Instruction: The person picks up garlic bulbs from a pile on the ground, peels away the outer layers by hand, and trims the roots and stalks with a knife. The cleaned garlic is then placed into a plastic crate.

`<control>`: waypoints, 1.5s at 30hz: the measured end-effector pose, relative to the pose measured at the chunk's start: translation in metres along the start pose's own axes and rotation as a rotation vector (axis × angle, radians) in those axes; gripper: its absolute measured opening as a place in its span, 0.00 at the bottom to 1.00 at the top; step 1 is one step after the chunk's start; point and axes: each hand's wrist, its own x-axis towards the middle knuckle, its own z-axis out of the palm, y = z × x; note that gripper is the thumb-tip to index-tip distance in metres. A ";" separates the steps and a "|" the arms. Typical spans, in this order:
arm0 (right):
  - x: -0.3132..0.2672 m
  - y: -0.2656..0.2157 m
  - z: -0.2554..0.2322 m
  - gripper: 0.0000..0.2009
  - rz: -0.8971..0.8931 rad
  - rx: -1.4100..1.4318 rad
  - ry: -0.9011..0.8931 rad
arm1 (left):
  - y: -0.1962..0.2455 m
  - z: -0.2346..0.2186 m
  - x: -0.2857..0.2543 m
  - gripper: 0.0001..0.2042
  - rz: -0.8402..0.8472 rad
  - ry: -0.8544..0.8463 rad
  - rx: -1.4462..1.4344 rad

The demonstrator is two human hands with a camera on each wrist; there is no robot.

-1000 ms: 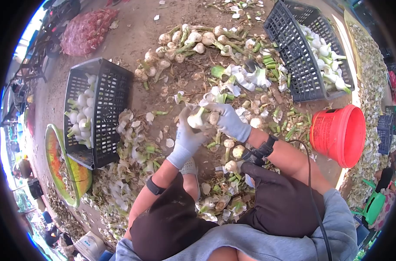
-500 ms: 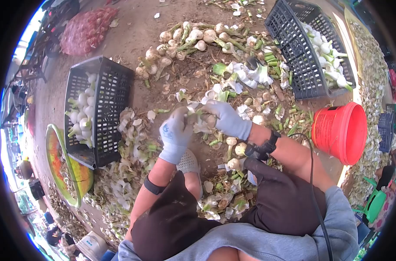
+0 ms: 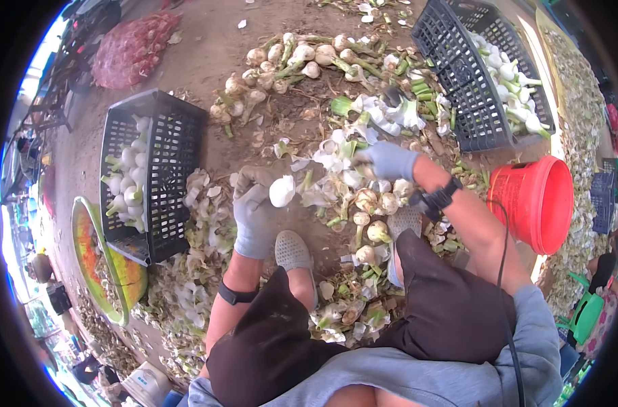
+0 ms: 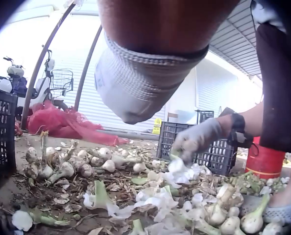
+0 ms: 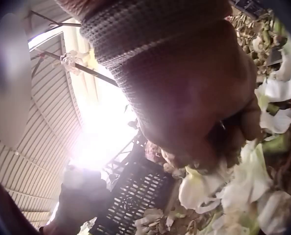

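A peeled white garlic bulb (image 3: 282,191) is gripped at the fingertips of my left hand (image 3: 253,211), left of the middle in the head view. Over the heap of loose garlic skins (image 3: 332,152) is my gloved right hand (image 3: 390,161), well apart from the left. In the left wrist view the right hand (image 4: 197,141) has bent fingers pointing down, with a white skin (image 4: 177,165) right under them. The right wrist view shows the hand (image 5: 184,93) dark above pale skins (image 5: 197,190); whether it holds any is unclear. The left hand's fingers are hidden in the left wrist view.
Black crates with white bulbs stand left (image 3: 170,176) and upper right (image 3: 451,81). A red bucket (image 3: 533,203) leans at right, a green-yellow basket (image 3: 122,271) at left. Unpeeled garlic (image 3: 302,57) lies ahead, and more bulbs (image 3: 377,232) lie beside the right shoe.
The hands, close together before, have separated: the right moved right over the skins, the left slightly left with the bulb. The bulb now shows clean white, and the right knee shifted outward.
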 end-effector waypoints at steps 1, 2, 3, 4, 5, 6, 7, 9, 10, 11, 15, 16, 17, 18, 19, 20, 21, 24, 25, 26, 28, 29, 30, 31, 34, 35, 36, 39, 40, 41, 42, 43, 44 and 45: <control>-0.011 -0.001 0.011 0.26 0.079 0.028 -0.095 | 0.003 0.004 0.000 0.08 -0.134 0.047 -0.120; -0.020 -0.012 0.019 0.26 0.081 0.027 -0.099 | 0.005 0.011 -0.002 0.08 -0.270 0.089 -0.245; -0.029 -0.024 0.028 0.33 -0.037 -0.025 0.237 | 0.006 0.020 0.000 0.09 -0.435 0.206 -0.567; -0.037 -0.036 0.032 0.40 -0.153 -0.081 0.575 | 0.004 0.024 0.000 0.09 -0.441 0.201 -0.576; -0.035 -0.049 0.031 0.38 -0.330 0.185 0.645 | 0.001 0.026 0.001 0.09 -0.514 0.160 -0.640; -0.033 -0.063 0.030 0.36 -0.506 0.455 0.705 | 0.001 0.030 0.000 0.09 -0.589 0.118 -0.702; -0.039 -0.077 0.030 0.36 -0.500 0.453 0.709 | 0.003 0.034 0.002 0.11 -0.633 0.097 -0.791; -0.052 -0.098 0.032 0.28 -0.322 1.174 0.456 | 0.007 0.042 0.005 0.11 -0.538 0.084 -0.589; -0.053 -0.096 0.032 0.28 -0.323 1.177 0.463 | 0.012 0.046 0.006 0.11 -0.447 0.078 -0.385; -0.053 -0.095 0.034 0.22 -0.312 1.225 0.513 | 0.020 0.049 0.008 0.11 -0.430 0.093 -0.334; -0.059 -0.087 0.036 0.11 -0.296 1.326 0.619 | 0.025 0.058 0.006 0.12 -0.285 0.029 -0.213; -0.060 -0.084 0.034 0.09 -0.304 1.327 0.621 | 0.028 0.059 0.009 0.12 -0.198 -0.013 -0.118; -0.060 -0.074 0.035 0.09 -0.301 1.330 0.627 | 0.030 0.061 0.010 0.13 -0.111 -0.053 -0.024; -0.059 -0.057 0.038 0.12 -0.333 1.457 0.571 | 0.030 0.064 0.011 0.13 -0.110 -0.059 -0.027; -0.057 -0.042 0.040 0.14 -0.366 1.582 0.510 | 0.029 0.066 0.011 0.13 -0.165 -0.047 -0.170; -0.055 -0.031 0.037 0.14 -0.364 1.585 0.515 | 0.029 0.067 0.012 0.13 -0.220 -0.034 -0.313; -0.052 -0.019 0.035 0.19 -0.268 1.696 0.588 | 0.027 0.068 0.011 0.13 -0.221 -0.037 -0.315; -0.069 -0.015 0.049 0.34 -0.457 1.412 0.579 | 0.023 0.074 0.010 0.12 -0.212 -0.025 -0.304; -0.074 -0.036 0.048 0.34 -0.490 1.447 0.446 | 0.027 0.079 0.008 0.14 -0.232 -0.077 -0.250; -0.078 -0.047 0.046 0.35 -0.523 1.475 0.313 | 0.032 0.084 0.009 0.17 -0.249 -0.128 -0.196; -0.079 -0.020 0.033 0.38 -0.433 1.193 0.243 | 0.038 0.089 0.017 0.21 -0.153 -0.138 -0.154; -0.078 0.003 0.023 0.38 -0.505 1.122 0.404 | 0.037 0.090 0.020 0.20 -0.207 -0.027 -0.211; -0.081 0.019 0.021 0.38 -0.576 1.046 0.564 | 0.038 0.089 0.022 0.20 -0.261 0.084 -0.266; -0.091 0.020 0.019 0.38 -0.574 1.052 0.566 | 0.040 0.086 0.022 0.21 -0.345 0.134 -0.275; -0.136 0.002 -0.022 0.32 -0.426 1.218 0.703 | 0.013 0.075 0.015 0.21 -0.415 0.148 -0.225; -0.146 0.002 -0.027 0.30 -0.375 1.264 0.748 | 0.010 0.074 0.012 0.21 -0.429 0.092 -0.182; -0.141 0.020 -0.004 0.31 -0.118 0.893 0.582 | 0.005 0.075 0.010 0.21 -0.427 0.098 -0.186; -0.121 0.040 0.080 0.28 0.197 0.063 0.245 | 0.000 0.078 0.004 0.17 -0.500 -0.071 -0.144; -0.113 0.048 0.103 0.28 0.196 0.065 0.240 | 0.000 0.079 0.001 0.17 -0.505 -0.070 -0.143; -0.106 0.055 0.120 0.25 0.229 0.091 0.309 | 0.000 0.080 -0.002 0.17 -0.590 -0.165 -0.190; -0.100 0.060 0.128 0.22 0.261 0.114 0.382 | -0.001 0.081 -0.003 0.17 -0.670 -0.259 -0.237; -0.096 0.063 0.130 0.16 0.222 0.246 0.501 | -0.005 0.083 -0.006 0.20 -0.718 -0.318 -0.267; -0.096 0.054 0.115 0.16 0.220 0.242 0.504 | -0.011 0.086 -0.008 0.20 -0.714 -0.315 -0.267; -0.099 0.045 0.101 0.13 0.185 0.359 0.503 | -0.015 0.089 -0.012 0.22 -0.780 -0.375 -0.305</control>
